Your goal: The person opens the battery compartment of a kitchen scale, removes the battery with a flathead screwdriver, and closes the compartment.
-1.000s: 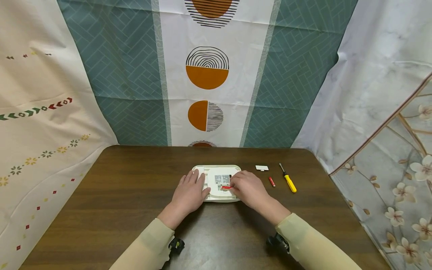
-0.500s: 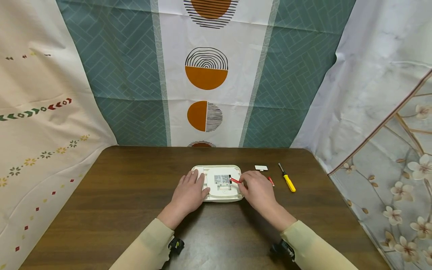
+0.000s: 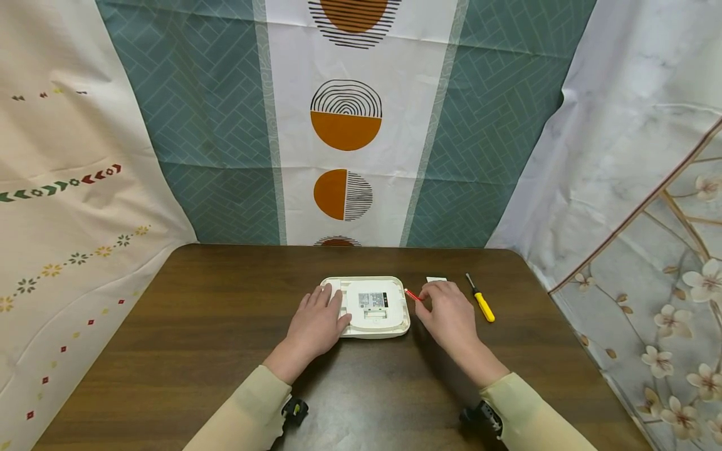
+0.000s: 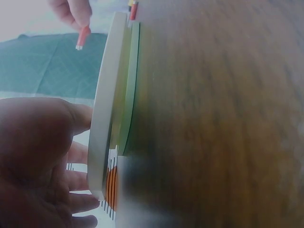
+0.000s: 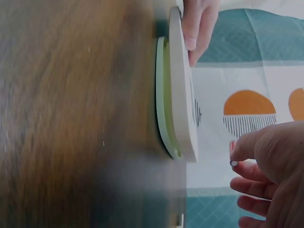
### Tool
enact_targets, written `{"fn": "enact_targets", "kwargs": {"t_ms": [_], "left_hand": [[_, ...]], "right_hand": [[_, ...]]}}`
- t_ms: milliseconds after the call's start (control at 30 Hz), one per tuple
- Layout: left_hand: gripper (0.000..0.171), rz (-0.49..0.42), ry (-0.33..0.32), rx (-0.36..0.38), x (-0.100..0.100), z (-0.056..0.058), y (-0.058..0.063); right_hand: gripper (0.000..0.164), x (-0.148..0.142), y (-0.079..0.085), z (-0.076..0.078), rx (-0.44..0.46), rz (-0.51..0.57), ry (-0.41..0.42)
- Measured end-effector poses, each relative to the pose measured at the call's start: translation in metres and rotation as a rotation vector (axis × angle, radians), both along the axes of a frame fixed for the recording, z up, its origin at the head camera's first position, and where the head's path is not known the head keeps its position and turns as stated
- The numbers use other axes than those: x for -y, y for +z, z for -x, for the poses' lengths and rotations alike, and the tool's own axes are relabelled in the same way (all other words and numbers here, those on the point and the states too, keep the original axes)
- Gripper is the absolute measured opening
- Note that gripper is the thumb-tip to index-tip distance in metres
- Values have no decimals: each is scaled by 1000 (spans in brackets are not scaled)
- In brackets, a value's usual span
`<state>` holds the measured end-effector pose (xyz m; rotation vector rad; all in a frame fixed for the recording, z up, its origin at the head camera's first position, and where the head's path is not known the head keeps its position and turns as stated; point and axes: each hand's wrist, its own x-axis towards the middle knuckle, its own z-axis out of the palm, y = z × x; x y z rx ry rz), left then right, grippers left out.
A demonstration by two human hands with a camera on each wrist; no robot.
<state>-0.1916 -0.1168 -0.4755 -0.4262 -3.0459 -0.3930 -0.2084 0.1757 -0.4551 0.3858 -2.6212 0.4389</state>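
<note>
A white flat device (image 3: 389, 321) with rounded corners lies on the table, its label and small uncovered battery compartment (image 3: 375, 314) facing up. The left hand (image 3: 317, 321) rests on the device's left side with its fingers spread. Just off the device's right edge, the right hand (image 3: 451, 316) pinches a red battery (image 3: 413, 294) between thumb and fingers. That battery (image 4: 82, 38) also shows held up in the left wrist view. A second red battery (image 4: 134, 10) lies on the table, hidden behind the right hand in the head view.
A small white cover (image 3: 436, 279) lies behind the right hand, partly hidden by it. To its right is a screwdriver (image 3: 482, 304) with a yellow handle. Patterned cloths (image 3: 225, 125) hang behind the brown table (image 3: 197, 338) and at both sides.
The right hand has lifted the battery away from the compartment and carried it to the right, past the device's edge. The left hand stays where it was.
</note>
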Motion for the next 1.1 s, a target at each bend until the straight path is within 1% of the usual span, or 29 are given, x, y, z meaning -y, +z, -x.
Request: {"fn": "enact_targets", "kwargs": {"t_ms": [233, 333, 667, 1100], "left_hand": [[64, -15, -5, -8, 0, 0, 1], [65, -8, -1, 2, 0, 0, -1], [66, 3, 7, 12, -1, 0, -3], [66, -3, 5, 13, -1, -1, -2]], "right_hand": [[11, -17, -1, 5, -32, 13, -17], [9, -23, -1, 7, -36, 25, -25], [8, -40, -6, 12, -11, 14, -80], [10, -52, -17, 21, 38, -21, -112]]}}
